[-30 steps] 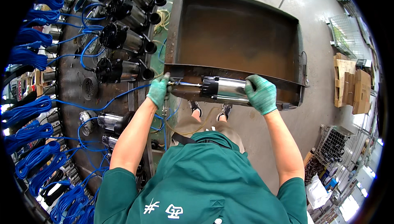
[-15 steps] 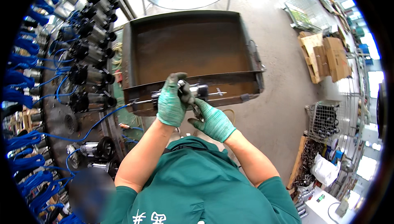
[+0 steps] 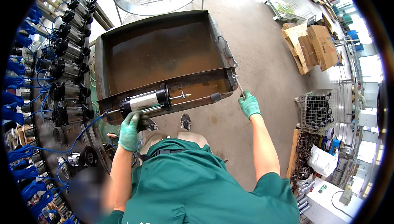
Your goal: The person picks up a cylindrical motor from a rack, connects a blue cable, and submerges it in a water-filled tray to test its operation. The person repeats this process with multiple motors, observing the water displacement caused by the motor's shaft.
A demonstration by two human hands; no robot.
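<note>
A worker in a green shirt stands at a rusty metal tray [image 3: 164, 56] in the upper centre of the frame; the gloved left hand [image 3: 130, 130] is closed around the near end of a steel pump motor [image 3: 145, 101] lying along the tray's front edge at centre left. The gloved right hand [image 3: 248, 104], centre right, grips a thin metal rod [image 3: 238, 85] at the tray's corner; more motors [image 3: 65, 70] with blue cables line the rack at left, so the work looks mid-course.

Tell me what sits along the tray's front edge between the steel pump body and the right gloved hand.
In the head view, a thin shaft juts from the pump body toward the right hand, then comes bare rusty tray rim with a small dark block.
</note>
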